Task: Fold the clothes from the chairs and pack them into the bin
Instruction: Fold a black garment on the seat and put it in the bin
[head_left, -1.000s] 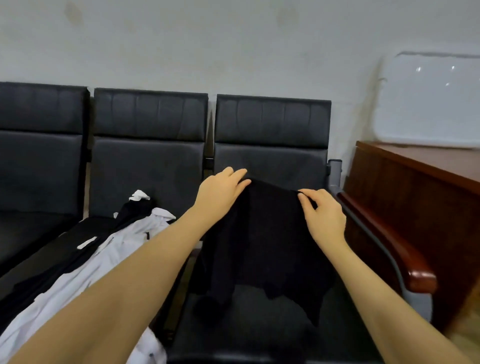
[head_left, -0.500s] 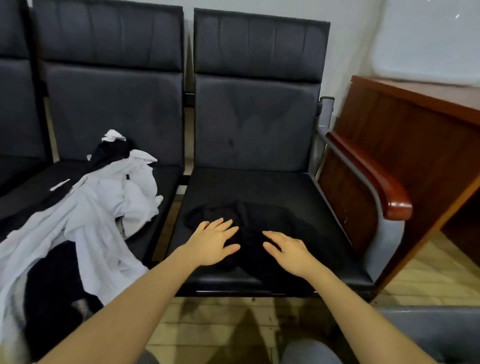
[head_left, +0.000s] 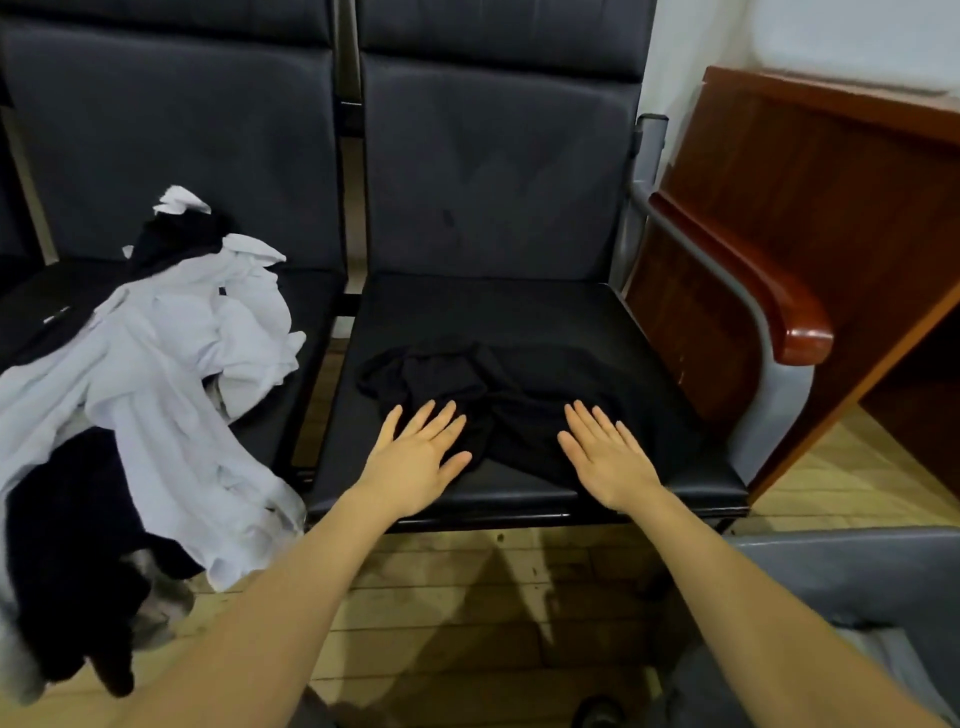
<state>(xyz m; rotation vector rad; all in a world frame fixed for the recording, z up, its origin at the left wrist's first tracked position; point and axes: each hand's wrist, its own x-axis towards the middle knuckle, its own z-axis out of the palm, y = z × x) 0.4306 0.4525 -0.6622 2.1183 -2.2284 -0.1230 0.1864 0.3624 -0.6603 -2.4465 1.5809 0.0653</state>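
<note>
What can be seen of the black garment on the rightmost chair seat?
The black garment is soft, thin-looking fabric, lying crumpled and not yet folded on the front half of the black padded seat. Folds bunch toward its left side. The left hand and right hand lie flat on its near edge, fingers straight. Its type cannot be told.

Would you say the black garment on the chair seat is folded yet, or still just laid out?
Not folded: the black garment lies rumpled on the seat, edges uneven, under the flat left hand and right hand.
</note>
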